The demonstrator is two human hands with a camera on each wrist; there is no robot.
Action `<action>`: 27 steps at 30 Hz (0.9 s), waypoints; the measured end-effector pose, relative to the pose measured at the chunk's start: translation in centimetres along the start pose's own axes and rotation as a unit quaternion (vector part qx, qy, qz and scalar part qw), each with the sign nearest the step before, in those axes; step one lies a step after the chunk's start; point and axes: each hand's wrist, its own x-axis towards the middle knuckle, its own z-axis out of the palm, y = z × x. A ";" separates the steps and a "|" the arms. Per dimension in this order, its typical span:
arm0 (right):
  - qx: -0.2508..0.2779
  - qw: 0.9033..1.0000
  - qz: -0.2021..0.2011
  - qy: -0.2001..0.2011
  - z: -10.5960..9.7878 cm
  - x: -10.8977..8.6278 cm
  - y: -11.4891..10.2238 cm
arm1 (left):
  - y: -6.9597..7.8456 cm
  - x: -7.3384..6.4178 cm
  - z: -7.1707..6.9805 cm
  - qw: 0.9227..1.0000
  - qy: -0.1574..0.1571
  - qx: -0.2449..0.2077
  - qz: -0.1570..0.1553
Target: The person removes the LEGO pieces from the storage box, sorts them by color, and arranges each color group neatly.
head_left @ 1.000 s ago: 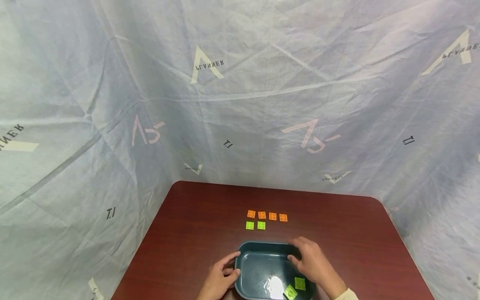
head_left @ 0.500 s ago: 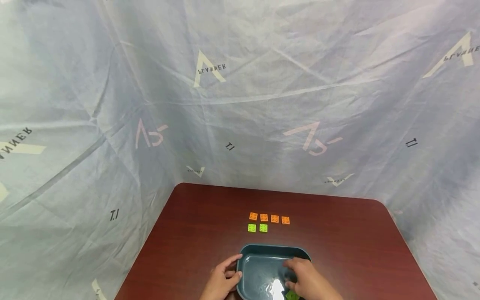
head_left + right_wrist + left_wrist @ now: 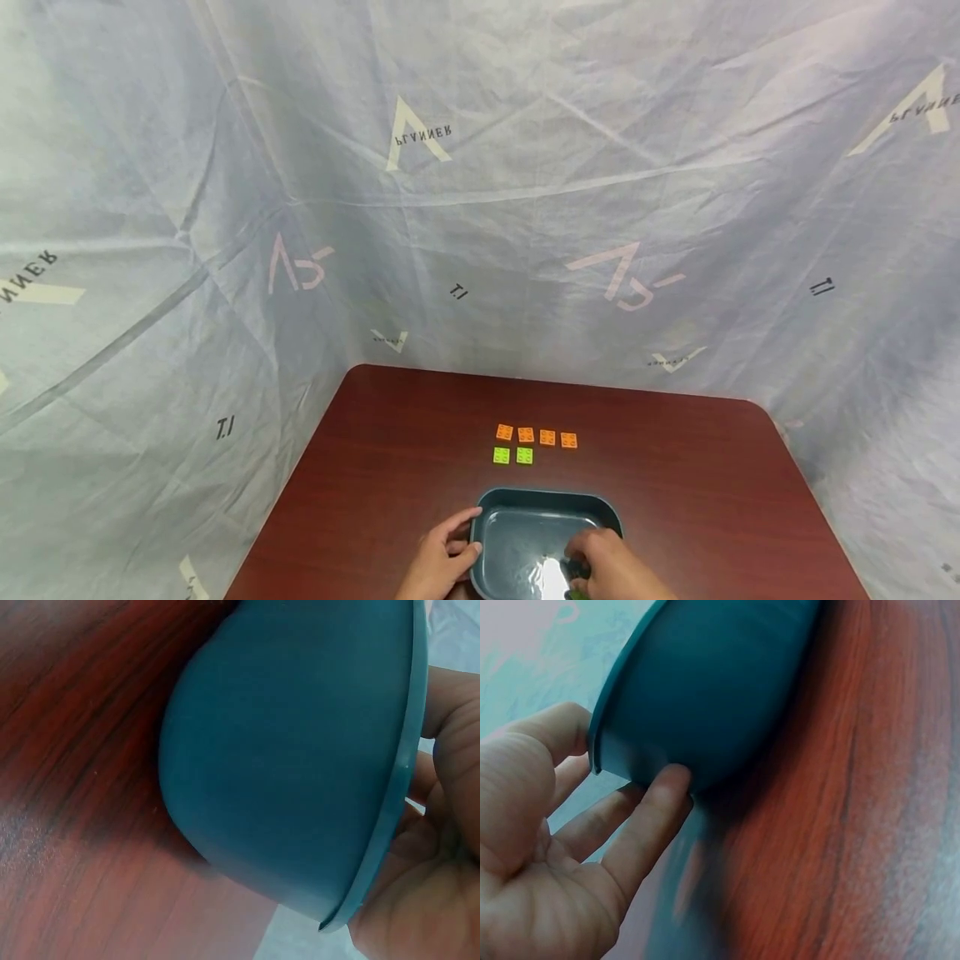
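A dark teal plastic tub [image 3: 517,533] stands on the table near the front edge of the head view. My left hand [image 3: 442,554] holds its left end, thumb at the rim; in the left wrist view fingertips press the outer wall. My right hand [image 3: 611,567] reaches over the right side into the tub, fingers curled down around a light green building brick [image 3: 577,595], of which only a sliver shows. In the right wrist view the tub wall [image 3: 277,750] hides the fingertips. A second green brick in that corner is hidden by the hand.
Beyond the tub, several orange bricks [image 3: 526,435] lie in a row, with a green brick [image 3: 501,455] and another green brick [image 3: 524,456] in front. A dark red wooden table [image 3: 675,467] bears everything; grey printed sheeting [image 3: 487,208] hangs behind and beside it.
My right hand has moved from the tub's far right rim down and toward me into its near right corner, covering the green bricks there. The left hand stays at the left end.
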 end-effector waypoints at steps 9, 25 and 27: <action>0.012 1.000 0.003 -0.018 0.3 -0.2 0.0 | 0.1 -0.2 0.2 0.999 0.002 -0.025 -0.024; 0.046 0.998 -0.002 -0.050 0.7 0.4 0.7 | 0.2 0.1 0.3 0.998 -0.001 -0.045 -0.040; 0.044 0.998 -0.008 -0.047 0.7 0.5 0.7 | 0.3 0.0 0.2 0.998 -0.003 -0.047 -0.037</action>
